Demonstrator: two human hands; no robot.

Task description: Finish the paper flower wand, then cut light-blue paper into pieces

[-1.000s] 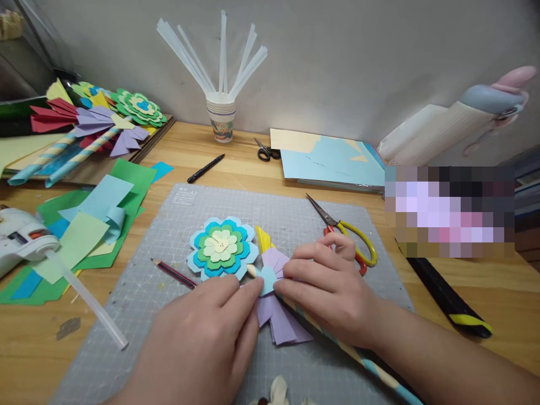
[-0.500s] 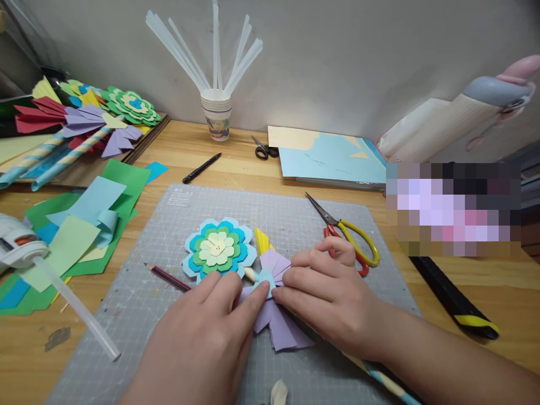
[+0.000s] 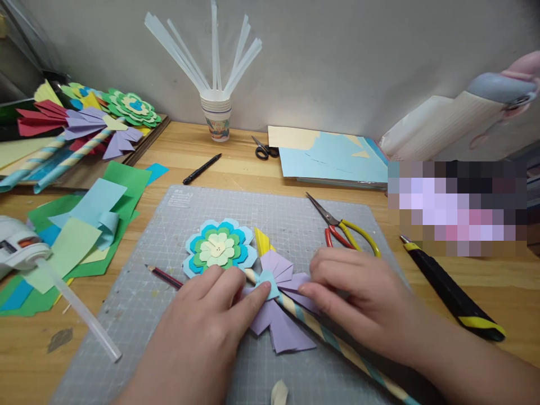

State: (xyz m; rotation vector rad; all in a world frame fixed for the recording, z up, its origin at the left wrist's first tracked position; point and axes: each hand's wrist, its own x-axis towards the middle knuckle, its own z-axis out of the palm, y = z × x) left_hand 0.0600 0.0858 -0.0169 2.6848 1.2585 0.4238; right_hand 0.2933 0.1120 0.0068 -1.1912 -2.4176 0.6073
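Note:
A paper flower (image 3: 218,247) in layered blue, green and cream lies on the grey cutting mat, with a cream-and-blue striped paper stick (image 3: 333,337) running from it to the lower right. Pleated purple paper (image 3: 289,332) fans out around the stick, and a light blue paper piece (image 3: 266,279) lies across the join. My left hand (image 3: 202,320) is closed at the join, its thumb pressing on the blue piece. To the right, my right hand (image 3: 358,298) is loosely curled, one fingertip touching a purple fold. A yellow paper piece (image 3: 262,242) sticks up behind.
Scissors (image 3: 341,222) and a pencil (image 3: 164,275) lie on the mat (image 3: 139,349). A glue gun (image 3: 21,247) and paper scraps (image 3: 84,202) are at left. A black-and-yellow cutter (image 3: 451,292) lies at right. Behind stand paper cups (image 3: 217,121) with glue sticks.
My right hand has moved right, away from the light blue piece, uncovering the striped stick and purple folds. My left hand stays pressed on the blue piece.

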